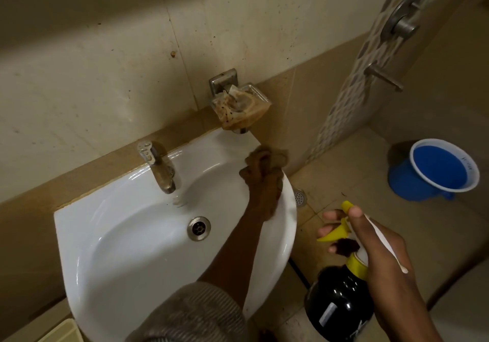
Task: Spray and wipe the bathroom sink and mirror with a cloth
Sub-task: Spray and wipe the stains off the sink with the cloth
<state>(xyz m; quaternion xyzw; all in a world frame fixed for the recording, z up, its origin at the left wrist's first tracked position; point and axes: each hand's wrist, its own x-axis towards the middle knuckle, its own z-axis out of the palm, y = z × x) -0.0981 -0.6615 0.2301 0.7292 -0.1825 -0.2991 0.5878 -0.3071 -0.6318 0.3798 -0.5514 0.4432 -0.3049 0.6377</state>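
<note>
Crowding sink (127,236): tap (158,167), soap dish (239,108).

The white sink (127,236) lies under the left hand (262,180), glossy, with a round metal drain. A brown cloth (275,156) is bunched in that hand's grip, pressed on the sink's far right rim. The spray bottle (338,302), black with a yellow trigger, is gripped by the right hand (375,246), tilted, beside the sink.
</note>
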